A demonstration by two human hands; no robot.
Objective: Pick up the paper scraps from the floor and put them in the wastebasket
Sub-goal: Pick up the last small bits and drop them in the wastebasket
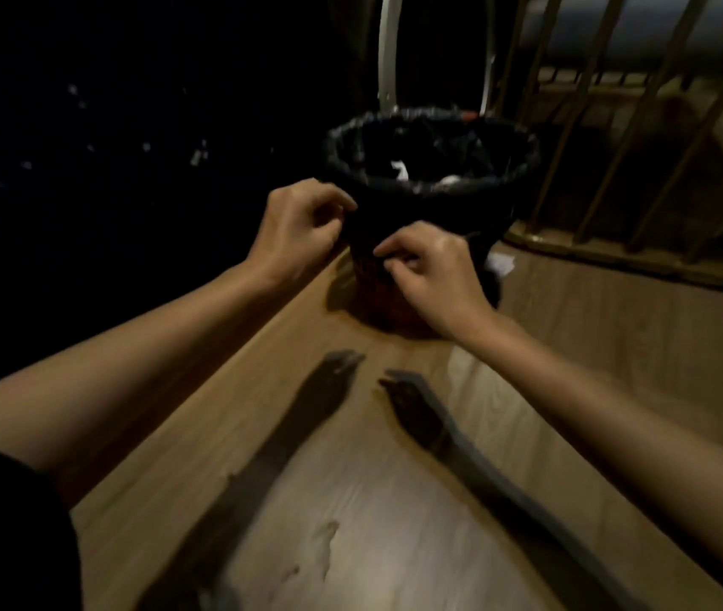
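A woven wastebasket [377, 297] with a black bag liner [432, 121] stands on the wooden floor in the middle of the view. White paper scraps [400, 170] lie inside it. Another white scrap [501, 263] lies on the floor just right of the basket's base. My left hand [300, 229] hovers at the basket's left side below the rim, fingers curled and pinched to the thumb. My right hand [432, 275] is in front of the basket wall, fingers also curled in. No paper shows in either hand.
A railing of slanted bars [642, 138] runs along the right, its base rail [615, 258] on the floor. The left half is very dark, with small pale specks [197, 156]. A white pole [388, 50] rises behind the basket. Arm shadows cross the lit floor [351, 500].
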